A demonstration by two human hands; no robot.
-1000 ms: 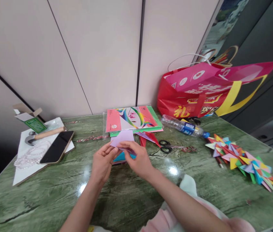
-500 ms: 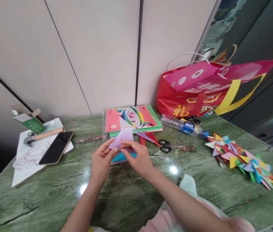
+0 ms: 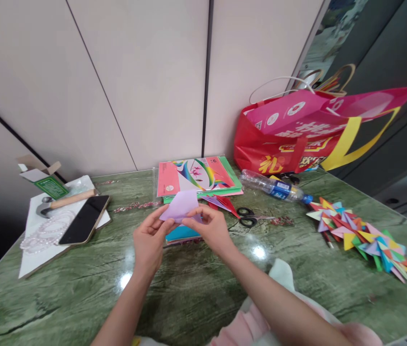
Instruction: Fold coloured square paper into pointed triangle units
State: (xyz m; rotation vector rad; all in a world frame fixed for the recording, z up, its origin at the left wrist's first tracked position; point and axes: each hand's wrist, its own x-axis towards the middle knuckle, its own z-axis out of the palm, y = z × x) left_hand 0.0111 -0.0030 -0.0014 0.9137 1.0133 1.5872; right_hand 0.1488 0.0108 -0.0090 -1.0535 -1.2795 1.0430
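A purple sheet of paper [image 3: 180,205], partly folded, is held up between both hands above the table. My left hand [image 3: 150,238] pinches its lower left edge between thumb and fingers. On the other side, my right hand [image 3: 211,228] grips the lower right edge with thumb and forefinger. Beneath the hands lies a small stack of coloured paper [image 3: 182,233], blue on top. Red and purple folded pieces [image 3: 225,203] rest just beyond my right hand, touching or close to black-handled scissors [image 3: 248,217].
Behind the hands is a packet of coloured paper [image 3: 167,179]. To the right are a plastic bottle [image 3: 279,188], a red bag [image 3: 261,139] and colourful folded-paper stars [image 3: 362,235]. A phone [image 3: 85,220], hammer [image 3: 69,199], beads [image 3: 46,233] and green-white box [image 3: 50,186] are at left.
The purple paper has turned slightly and shows more of its face. My right hand has shifted a little to the right and its fingers have moved along the lower edge.
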